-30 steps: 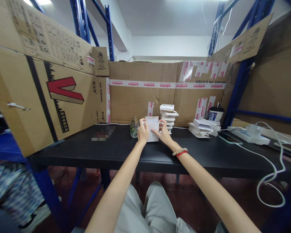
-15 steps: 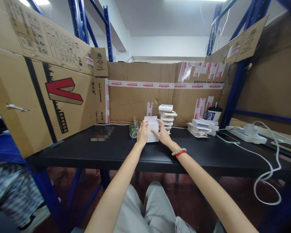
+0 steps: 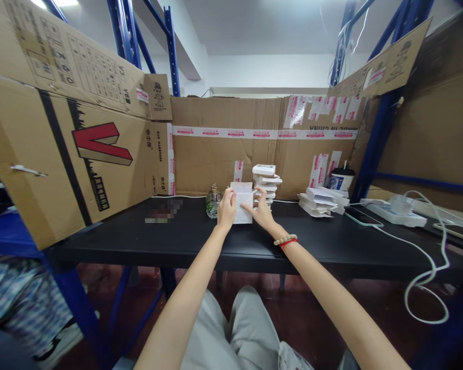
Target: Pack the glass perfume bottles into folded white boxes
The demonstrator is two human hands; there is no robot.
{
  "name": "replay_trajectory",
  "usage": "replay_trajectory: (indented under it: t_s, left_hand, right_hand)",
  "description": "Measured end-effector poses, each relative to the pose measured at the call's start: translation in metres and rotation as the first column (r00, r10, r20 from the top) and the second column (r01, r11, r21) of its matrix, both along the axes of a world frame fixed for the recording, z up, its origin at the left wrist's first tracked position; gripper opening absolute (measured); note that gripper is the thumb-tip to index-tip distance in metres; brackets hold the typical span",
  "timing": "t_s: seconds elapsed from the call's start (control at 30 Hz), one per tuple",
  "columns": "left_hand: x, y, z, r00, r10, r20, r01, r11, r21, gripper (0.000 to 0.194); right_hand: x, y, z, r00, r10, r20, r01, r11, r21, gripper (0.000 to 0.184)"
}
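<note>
Both hands hold a small white carton [image 3: 243, 202] upright on the black table [image 3: 177, 239]. My left hand [image 3: 226, 210] grips its left side, thumb near the top corner. My right hand [image 3: 261, 209] clasps its right side, fingers curled at the top edge; a bead bracelet with a red cord circles that wrist. A small glass bottle [image 3: 213, 201] stands just left of my left hand. Behind the carton rises a stack of white boxes [image 3: 267, 183].
Flat white cartons [image 3: 319, 201] lie in a pile to the right, with a paper cup [image 3: 341, 180] behind. A phone [image 3: 363, 217], a power strip [image 3: 395, 216] and a looping white cable [image 3: 428, 277] lie at the right. Cardboard walls [image 3: 224, 149] enclose the table on three sides.
The hands stay on the carton; the fingers have shifted slightly along its top edge. The view has moved a little.
</note>
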State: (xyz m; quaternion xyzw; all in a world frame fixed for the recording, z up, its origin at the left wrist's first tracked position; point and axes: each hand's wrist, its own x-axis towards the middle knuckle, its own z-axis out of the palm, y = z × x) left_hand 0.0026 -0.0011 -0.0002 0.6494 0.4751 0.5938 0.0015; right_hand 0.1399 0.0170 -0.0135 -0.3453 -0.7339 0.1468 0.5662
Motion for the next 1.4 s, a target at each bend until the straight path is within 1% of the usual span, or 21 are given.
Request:
replay_trajectory:
  t_s: [0.07, 0.13, 0.2, 0.3, 0.37, 0.5, 0.6, 0.7, 0.77, 0.87, 0.9, 0.93, 1.0, 1.07, 1.1, 1.17, 1.23, 1.27, 1.33, 1.37, 1.4]
  left_hand:
    - [-0.001, 0.001, -0.001, 0.998, -0.028, 0.063, 0.027, 1.000, 0.014, 0.029]
    - [-0.001, 0.002, -0.002, 0.994, -0.047, 0.101, 0.046, 0.999, 0.016, 0.037]
    - [-0.001, 0.002, -0.002, 0.993, -0.039, 0.110, 0.040, 0.999, -0.002, 0.042]
    - [-0.001, 0.000, -0.002, 0.997, -0.005, 0.077, 0.010, 0.998, -0.055, 0.044]
    - [0.000, -0.002, -0.001, 0.999, 0.009, 0.047, -0.006, 0.997, -0.079, 0.044]
    - [0.000, -0.003, 0.000, 1.000, 0.013, 0.015, -0.011, 0.997, -0.076, 0.042]
    - [-0.001, -0.003, 0.000, 1.000, -0.001, -0.014, -0.001, 0.995, -0.100, 0.039]
    - [-0.001, -0.003, 0.000, 1.000, -0.002, -0.016, 0.000, 0.994, -0.111, 0.036]
    - [-0.001, -0.002, 0.000, 1.000, 0.003, 0.013, -0.002, 0.994, -0.110, 0.035]
    - [-0.002, 0.001, 0.000, 0.993, 0.019, 0.116, -0.009, 0.997, -0.083, 0.035]
    - [-0.003, 0.002, -0.001, 0.988, 0.028, 0.154, -0.019, 0.998, -0.060, 0.035]
    - [-0.003, 0.004, -0.001, 0.982, 0.038, 0.186, -0.031, 0.999, -0.036, 0.035]
    - [-0.003, 0.006, -0.002, 0.975, 0.043, 0.219, -0.042, 0.999, -0.006, 0.034]
    - [-0.003, 0.006, -0.002, 0.976, 0.027, 0.214, -0.023, 1.000, -0.020, 0.034]
    - [-0.003, 0.006, -0.003, 0.979, 0.018, 0.201, -0.010, 0.999, -0.037, 0.034]
    - [-0.002, 0.003, -0.002, 0.989, 0.010, 0.148, -0.001, 0.998, -0.064, 0.034]
    - [-0.001, -0.001, -0.002, 0.999, 0.008, 0.050, -0.004, 0.997, -0.076, 0.031]
    - [-0.001, -0.003, -0.001, 1.000, -0.006, -0.010, 0.006, 0.997, -0.082, 0.029]
    - [0.000, -0.006, -0.001, 0.991, -0.069, -0.114, 0.056, 0.992, -0.114, 0.029]
    - [0.001, -0.006, -0.001, 0.984, -0.103, -0.147, 0.083, 0.987, -0.136, 0.032]
    - [0.002, -0.007, -0.001, 0.978, -0.127, -0.165, 0.102, 0.983, -0.154, 0.034]
  right_hand:
    - [-0.001, 0.004, -0.002, 0.996, 0.028, -0.089, -0.030, 0.999, -0.030, 0.081]
    - [-0.001, 0.008, -0.003, 0.990, 0.048, -0.135, -0.056, 0.997, -0.054, 0.085]
    - [-0.001, 0.008, -0.002, 0.991, 0.031, -0.128, -0.041, 0.997, -0.071, 0.081]
    - [0.000, 0.002, 0.002, 0.999, -0.040, -0.033, 0.038, 0.998, -0.053, 0.065]
    - [0.001, -0.003, 0.005, 0.998, -0.064, 0.023, 0.065, 0.997, -0.028, 0.056]
    - [0.003, -0.004, 0.005, 0.996, -0.083, 0.042, 0.084, 0.996, -0.035, 0.057]
    - [0.005, 0.005, -0.002, 0.996, -0.061, 0.057, 0.065, 0.996, -0.057, 0.057]
    - [0.007, 0.014, -0.009, 0.996, -0.001, 0.087, 0.011, 0.994, -0.107, 0.050]
    - [0.006, 0.018, -0.011, 0.997, 0.035, 0.072, -0.025, 0.991, -0.134, 0.047]
    - [0.003, 0.019, -0.010, 0.998, 0.050, -0.029, -0.055, 0.976, -0.211, 0.038]
    - [0.002, 0.018, -0.009, 0.996, 0.057, -0.069, -0.073, 0.960, -0.270, 0.039]
    - [0.002, 0.016, -0.008, 0.992, 0.070, -0.108, -0.104, 0.930, -0.353, 0.043]
    - [0.002, 0.012, -0.006, 0.980, 0.119, -0.162, -0.187, 0.833, -0.521, 0.051]
    - [0.005, 0.006, -0.003, 0.960, 0.197, -0.197, -0.279, 0.723, -0.632, 0.053]
    - [0.007, 0.004, -0.002, 0.948, 0.237, -0.212, -0.318, 0.686, -0.655, 0.052]
    - [0.012, 0.001, 0.000, 0.893, 0.347, -0.286, -0.443, 0.568, -0.694, 0.047]
    - [0.016, 0.000, 0.002, 0.850, 0.386, -0.357, -0.518, 0.495, -0.697, 0.043]
    - [0.017, 0.001, 0.003, 0.839, 0.393, -0.377, -0.536, 0.480, -0.694, 0.043]
    - [0.019, 0.003, 0.003, 0.836, 0.415, -0.358, -0.537, 0.486, -0.690, 0.047]
    - [0.020, 0.005, 0.002, 0.845, 0.432, -0.316, -0.518, 0.514, -0.683, 0.049]
    - [0.020, 0.006, 0.002, 0.865, 0.438, -0.245, -0.481, 0.581, -0.656, 0.052]
